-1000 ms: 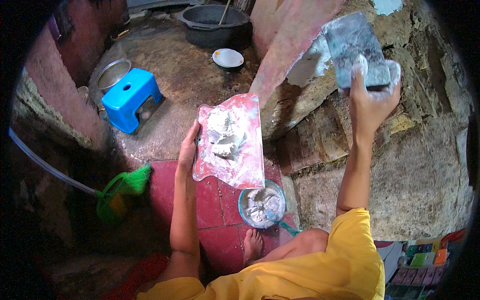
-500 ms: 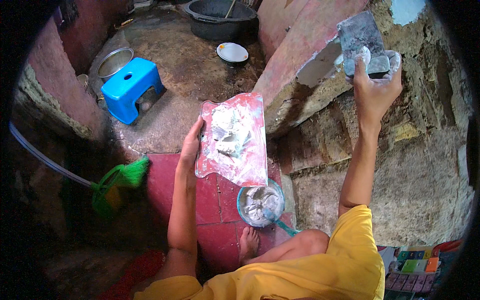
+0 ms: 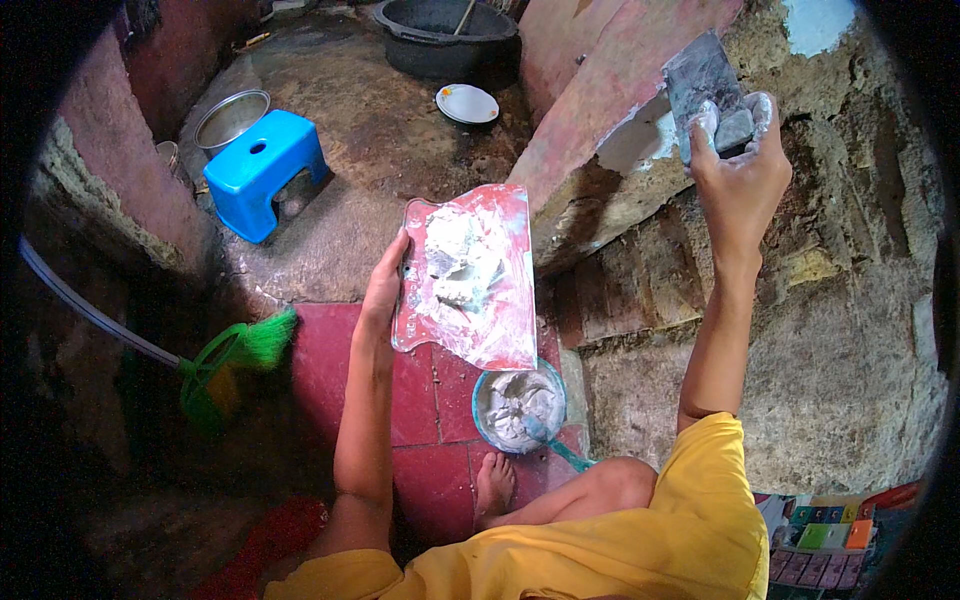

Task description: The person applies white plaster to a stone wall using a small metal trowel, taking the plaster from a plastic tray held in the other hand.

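Observation:
In the middle, my left hand (image 3: 386, 280) grips the edge of a red board (image 3: 515, 325) smeared with a lump of white paste (image 3: 465, 265). My right hand (image 3: 735, 170), its fingers whitened, holds a flat grey scraper (image 3: 700, 75) at the rough, peeling wall (image 3: 780, 250) on the right, beside a pale patched area. Below the board, a round blue-rimmed tub (image 3: 500, 405) of grey-white paste sits on red floor tiles (image 3: 385, 420), with a teal-handled tool (image 3: 570, 455) in it.
A blue plastic stool (image 3: 245, 165) stands left on brown floor near a metal basin (image 3: 225, 115). Farther back are a white plate (image 3: 467, 105) and a large black tub (image 3: 420, 50). A green broom (image 3: 255, 340) leans at lower left. Colourful small items (image 3: 830, 535) show at lower right.
My right hand and scraper first moved up, then shifted slightly left and down along the wall, the scraper tilting. My left hand and board rose slightly.

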The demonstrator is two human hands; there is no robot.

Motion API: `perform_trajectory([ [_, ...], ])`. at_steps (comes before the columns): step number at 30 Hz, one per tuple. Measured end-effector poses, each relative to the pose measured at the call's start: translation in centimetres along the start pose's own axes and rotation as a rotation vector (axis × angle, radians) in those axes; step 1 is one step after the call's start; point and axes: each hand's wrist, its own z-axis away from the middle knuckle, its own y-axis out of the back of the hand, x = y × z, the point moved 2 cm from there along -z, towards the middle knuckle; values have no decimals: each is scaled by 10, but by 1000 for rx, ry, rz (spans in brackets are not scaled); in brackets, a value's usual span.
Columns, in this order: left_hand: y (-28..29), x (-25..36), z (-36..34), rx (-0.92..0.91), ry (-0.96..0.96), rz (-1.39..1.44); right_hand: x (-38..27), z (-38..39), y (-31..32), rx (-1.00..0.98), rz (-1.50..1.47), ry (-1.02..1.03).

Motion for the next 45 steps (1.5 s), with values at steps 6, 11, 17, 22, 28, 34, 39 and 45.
perform_trajectory([
  [6,10,-6,-7,-46,16,28,-1,6,-1,-37,28,19],
  [11,11,-6,-8,-55,5,14,0,11,1,-43,-29,23],
  [17,11,-10,-5,-27,30,64,3,38,19,-46,-448,-261],
  [22,2,-19,-4,-98,97,162,5,118,-11,-368,-1175,-1001],
  [28,-18,-13,4,-236,175,344,11,161,-27,-643,-1345,-1242],
  [34,-10,-7,6,-240,108,261,41,149,-2,-366,-1149,-1127],
  [39,-16,-9,2,-254,170,393,23,151,17,-263,-732,-642],
  [45,-10,-11,-1,-183,182,329,-14,149,23,-400,-327,390],
])
